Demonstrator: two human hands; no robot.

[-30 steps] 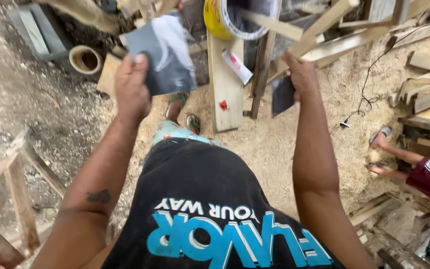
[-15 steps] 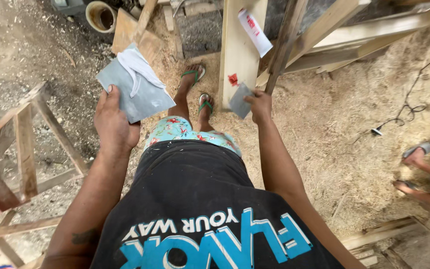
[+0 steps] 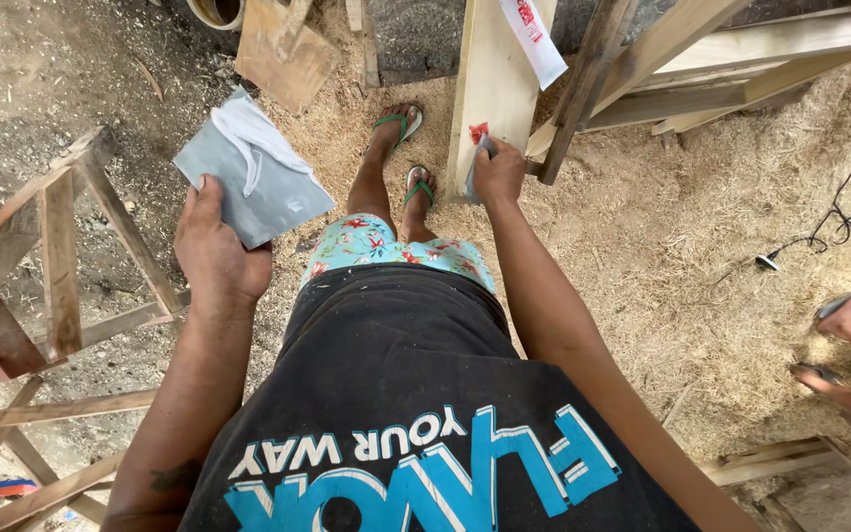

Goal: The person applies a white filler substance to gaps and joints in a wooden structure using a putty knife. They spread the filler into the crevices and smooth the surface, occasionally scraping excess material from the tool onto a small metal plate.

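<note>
My left hand (image 3: 211, 251) holds a grey sheet of sandpaper (image 3: 248, 169) with a white torn strip across it, raised over the dirt ground on the left. My right hand (image 3: 497, 169) presses a small folded grey piece of sandpaper (image 3: 475, 169) against the lower end of a pale wooden plank (image 3: 490, 74) that leans upright in front of me. A red mark shows on the plank just above my fingers. My feet in green flip-flops (image 3: 411, 148) stand beside the plank on sawdust.
A wooden trestle frame (image 3: 61, 266) stands at the left. More planks and beams (image 3: 701, 59) lean at the upper right. A flat board (image 3: 283, 49) lies ahead. Another person's feet in sandals (image 3: 844, 325) are at the right edge, near a black cable (image 3: 819, 227).
The view has tilted down toward the ground. My right hand came down from the upper planks to the plank's lower end. My left hand lowered the sandpaper sheet.
</note>
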